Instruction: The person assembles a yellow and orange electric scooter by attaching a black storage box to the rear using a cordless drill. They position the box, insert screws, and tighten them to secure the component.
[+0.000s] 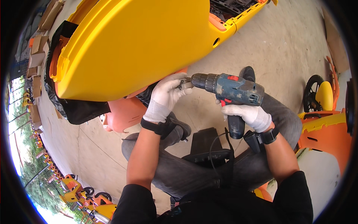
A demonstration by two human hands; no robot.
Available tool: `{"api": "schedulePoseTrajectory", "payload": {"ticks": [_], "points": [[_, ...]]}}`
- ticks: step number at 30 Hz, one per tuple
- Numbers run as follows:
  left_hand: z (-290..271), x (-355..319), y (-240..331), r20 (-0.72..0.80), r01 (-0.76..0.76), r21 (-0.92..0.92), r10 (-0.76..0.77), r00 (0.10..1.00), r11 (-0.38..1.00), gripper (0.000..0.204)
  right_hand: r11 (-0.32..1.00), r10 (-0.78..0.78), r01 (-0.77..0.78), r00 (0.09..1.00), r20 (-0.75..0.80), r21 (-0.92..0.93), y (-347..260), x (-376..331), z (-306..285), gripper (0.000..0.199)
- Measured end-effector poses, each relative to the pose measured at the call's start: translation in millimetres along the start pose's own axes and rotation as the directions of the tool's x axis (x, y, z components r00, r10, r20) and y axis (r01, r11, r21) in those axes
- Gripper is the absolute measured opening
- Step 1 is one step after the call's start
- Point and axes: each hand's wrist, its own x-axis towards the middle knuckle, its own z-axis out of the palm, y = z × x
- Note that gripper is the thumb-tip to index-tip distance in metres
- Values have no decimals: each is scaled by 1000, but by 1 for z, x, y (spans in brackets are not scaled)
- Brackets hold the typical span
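Observation:
My right hand point(249, 114), in a white glove, grips the handle of a worn blue cordless drill point(230, 89) that points left. My left hand point(166, 94), also gloved, pinches a small dark screw or bit at the drill's black chuck point(203, 80). Both hands work just under the lower edge of a big yellow plastic body shell point(138, 41), which lies tilted above my crossed legs in grey trousers point(194, 170). An orange plastic part point(125, 112) sits below the shell beside my left wrist.
Concrete floor point(298, 44) all around. To the right stands a partly built orange and yellow ride-on cart point(324, 119) with a black wheel point(312, 91). Cardboard boxes point(37, 56) line the far left. More small carts point(80, 194) stand at lower left.

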Motion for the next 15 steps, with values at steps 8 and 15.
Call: {"api": "schedulePoseTrajectory", "payload": {"ticks": [8,15], "points": [[1,-3,-1,-32,-10,202,16,999,979,27,998,-42,43,999,17,-41,-1,2,2,30],[-1,-2,0,-33,-4,137,9,999,991,22,996,-51,51,999,9,-72,5,3,-2,32]]}}
